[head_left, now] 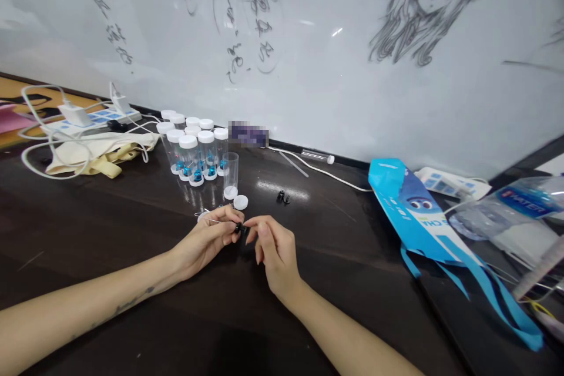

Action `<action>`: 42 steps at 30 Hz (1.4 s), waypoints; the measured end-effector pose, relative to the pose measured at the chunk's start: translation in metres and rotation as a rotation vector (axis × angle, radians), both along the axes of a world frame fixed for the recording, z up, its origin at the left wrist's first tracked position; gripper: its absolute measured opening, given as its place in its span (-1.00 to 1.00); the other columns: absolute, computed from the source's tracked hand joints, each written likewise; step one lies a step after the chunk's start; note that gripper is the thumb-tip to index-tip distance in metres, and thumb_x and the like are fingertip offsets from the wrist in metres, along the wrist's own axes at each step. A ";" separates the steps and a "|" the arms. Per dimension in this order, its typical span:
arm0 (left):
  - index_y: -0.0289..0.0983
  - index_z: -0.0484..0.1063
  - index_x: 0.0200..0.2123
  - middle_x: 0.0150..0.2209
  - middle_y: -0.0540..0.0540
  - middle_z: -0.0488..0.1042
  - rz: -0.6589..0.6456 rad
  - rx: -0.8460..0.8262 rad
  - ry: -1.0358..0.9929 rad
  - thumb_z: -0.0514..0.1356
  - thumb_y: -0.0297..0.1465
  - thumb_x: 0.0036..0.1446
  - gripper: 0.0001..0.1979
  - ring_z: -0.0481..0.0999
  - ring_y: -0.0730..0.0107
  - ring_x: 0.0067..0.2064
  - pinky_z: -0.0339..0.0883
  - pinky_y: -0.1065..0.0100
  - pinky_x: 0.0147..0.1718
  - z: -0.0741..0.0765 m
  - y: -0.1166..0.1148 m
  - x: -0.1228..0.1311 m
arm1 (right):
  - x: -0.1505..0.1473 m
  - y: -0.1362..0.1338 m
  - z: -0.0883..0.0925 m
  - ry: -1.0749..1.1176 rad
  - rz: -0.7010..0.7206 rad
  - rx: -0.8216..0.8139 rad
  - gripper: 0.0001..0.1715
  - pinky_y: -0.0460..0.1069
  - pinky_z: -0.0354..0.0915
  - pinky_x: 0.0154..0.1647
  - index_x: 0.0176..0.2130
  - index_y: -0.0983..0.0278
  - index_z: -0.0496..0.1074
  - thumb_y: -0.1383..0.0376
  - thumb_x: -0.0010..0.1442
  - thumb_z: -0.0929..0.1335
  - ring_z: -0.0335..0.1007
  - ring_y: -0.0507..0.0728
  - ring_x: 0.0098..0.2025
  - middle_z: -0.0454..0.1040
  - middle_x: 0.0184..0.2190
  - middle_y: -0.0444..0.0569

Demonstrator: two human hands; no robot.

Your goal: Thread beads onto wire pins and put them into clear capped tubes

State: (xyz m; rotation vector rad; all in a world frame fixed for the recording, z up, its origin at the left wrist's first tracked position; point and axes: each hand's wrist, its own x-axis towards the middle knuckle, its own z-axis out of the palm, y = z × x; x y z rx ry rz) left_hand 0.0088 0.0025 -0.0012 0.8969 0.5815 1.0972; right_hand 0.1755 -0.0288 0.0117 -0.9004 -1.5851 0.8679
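Note:
My left hand (215,234) pinches a small black piece (239,227) between thumb and fingertips; its exact kind is too small to make out. A thin white cord (212,220) runs out from these fingers to the left. My right hand (276,249) is beside it, index fingertip at the right side of the black piece, the other fingers curled loosely and apart. Just beyond the hands stands an uncapped clear tube (231,176), with a white cap (240,202) lying in front of it. Farther back on the right lie more small black pieces (282,197).
Several capped clear tubes (188,158) with blue items inside stand behind my left hand. A cream cloth bag (99,153) and a power strip (97,120) with cables lie left. A blue bag (403,211) and a water bottle (511,208) lie right. A whiteboard (317,94) rises behind.

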 end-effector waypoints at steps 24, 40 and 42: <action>-0.32 0.50 -0.40 -0.26 -0.05 0.44 0.001 -0.035 -0.051 0.31 -0.56 -0.01 -0.93 0.40 0.53 -0.38 0.35 0.51 -0.37 0.002 0.000 -0.001 | 0.000 0.002 0.000 -0.020 -0.074 0.006 -0.55 -0.08 0.20 -0.51 -0.18 0.26 0.52 0.15 0.40 0.14 0.20 -0.04 -0.62 0.42 -0.45 -0.09; -0.32 0.50 -0.42 -0.26 -0.05 0.46 0.012 -0.055 -0.057 0.32 -0.57 -0.02 -0.92 0.41 0.54 -0.40 0.35 0.50 -0.38 0.003 0.001 -0.001 | -0.001 0.002 -0.001 -0.023 -0.072 -0.027 -0.52 -0.11 0.17 -0.57 -0.22 0.29 0.51 0.14 0.41 0.13 0.17 -0.06 -0.65 0.41 -0.49 -0.11; -0.32 0.50 -0.43 -0.27 -0.05 0.46 0.013 -0.049 -0.058 0.32 -0.57 -0.03 -0.92 0.41 0.54 -0.41 0.35 0.50 -0.39 0.003 0.000 -0.001 | -0.001 0.002 0.000 -0.016 -0.076 -0.030 -0.52 -0.11 0.17 -0.57 -0.22 0.29 0.51 0.14 0.41 0.12 0.17 -0.06 -0.65 0.41 -0.50 -0.11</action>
